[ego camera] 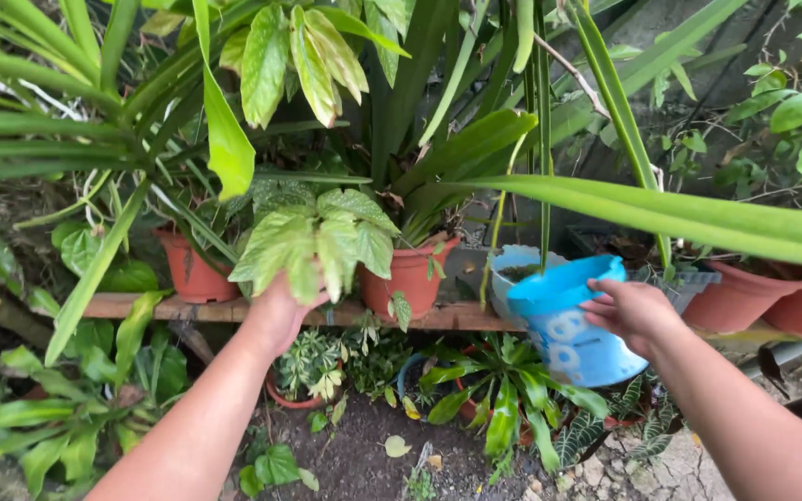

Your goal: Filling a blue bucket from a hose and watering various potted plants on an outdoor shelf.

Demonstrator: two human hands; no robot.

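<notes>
R hand [631, 314] grips the rim of a blue bucket [568, 325], fingers curled over the edge, bucket tipped toward the plants. It hangs in the air just in front of the plank's [187, 307] right part, beside a pale pot [512, 269] w/ dark contents. L hand [280, 311] reaches up under the mottled leaves [313, 237] at the plank's mid front; fingers hidden by foliage, so can't tell if it's closed on anything.

Bucket looks like thin plastic: light when empty, prob heavier w/ liquid inside, contents not visible. Rim hold w/ one hand lets it swing; wall may flex. Leaves are soft, tear easily; better lifted from below than pinched.

Plank is a narrow wooden shelf carrying terracotta pots [410, 278], one more at its left end [192, 269], others off the right edge [744, 292]. Below: dark soil [364, 455], small plants, stones at the lower right. Outdoor garden, long green blades overhead, dense growth all round.
</notes>
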